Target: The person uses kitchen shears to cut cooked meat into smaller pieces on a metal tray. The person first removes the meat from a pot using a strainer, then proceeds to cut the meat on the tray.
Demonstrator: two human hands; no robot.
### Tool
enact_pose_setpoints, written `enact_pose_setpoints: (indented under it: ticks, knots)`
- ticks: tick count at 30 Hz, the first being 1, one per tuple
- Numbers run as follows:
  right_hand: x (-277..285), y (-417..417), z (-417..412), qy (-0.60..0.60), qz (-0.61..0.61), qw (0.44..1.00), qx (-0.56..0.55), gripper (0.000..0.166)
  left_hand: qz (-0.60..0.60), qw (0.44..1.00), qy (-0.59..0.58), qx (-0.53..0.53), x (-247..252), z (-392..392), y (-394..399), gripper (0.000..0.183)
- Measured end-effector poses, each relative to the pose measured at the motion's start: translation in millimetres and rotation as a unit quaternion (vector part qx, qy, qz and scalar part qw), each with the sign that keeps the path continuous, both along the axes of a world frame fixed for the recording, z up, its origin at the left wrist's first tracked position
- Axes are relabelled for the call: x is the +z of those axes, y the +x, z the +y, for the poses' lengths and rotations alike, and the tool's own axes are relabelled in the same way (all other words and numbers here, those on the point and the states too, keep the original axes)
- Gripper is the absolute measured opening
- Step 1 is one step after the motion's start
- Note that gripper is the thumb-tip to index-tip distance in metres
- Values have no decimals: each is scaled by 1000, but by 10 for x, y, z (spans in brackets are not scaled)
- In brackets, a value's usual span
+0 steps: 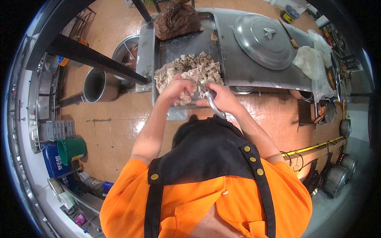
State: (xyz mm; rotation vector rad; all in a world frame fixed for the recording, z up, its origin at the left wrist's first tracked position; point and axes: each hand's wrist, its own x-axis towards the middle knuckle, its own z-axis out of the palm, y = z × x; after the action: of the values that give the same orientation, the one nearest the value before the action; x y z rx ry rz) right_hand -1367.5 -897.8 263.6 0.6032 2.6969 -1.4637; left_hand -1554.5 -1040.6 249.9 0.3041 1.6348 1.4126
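My right hand (221, 96) grips a pair of metal scissors (212, 102), its blades pointing up and left toward my other hand. Between the fingers of my left hand (178, 88) is a pale piece of meat (190, 78), close to the blade tips. Both hands are over the near end of a dark metal tray (187, 47). A heap of pale, curled meat pieces (209, 67), perhaps tripe or intestine, covers that end of the tray. At its far end sits a knotted brown plastic bag (177, 22), its contents hidden.
A large domed metal lid (262, 40) lies on the table right of the tray, with clear plastic bags (312, 64) beyond it. Left of the table, a deep metal pot (95, 86) stands on the tiled floor. A black metal bar (98, 58) crosses the upper left.
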Motion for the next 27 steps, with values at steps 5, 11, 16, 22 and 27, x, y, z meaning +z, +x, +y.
enact_pose_setpoints:
  ticks: [5, 11, 16, 22, 27]
  knots:
    - [-352, 54, -131, -91, 12, 995, -49, 72, -39, 997, -4, -63, -55, -11, -123, 44]
    - [-426, 56, -175, -113, 21, 993, -35, 57, -13, 981, -46, -188, -113, -12, -174, 40]
    - [-535, 135, -267, -257, -29, 959, -118, 47, 64, 982, -31, -174, -214, -88, -211, 54]
    - [-597, 227, -151, -312, -49, 944, -91, 52, 11, 1000, 12, -12, -237, -247, -111, 62]
    - [-526, 174, -87, -110, -14, 994, -13, 76, 5, 995, 96, -15, -58, -228, 16, 47]
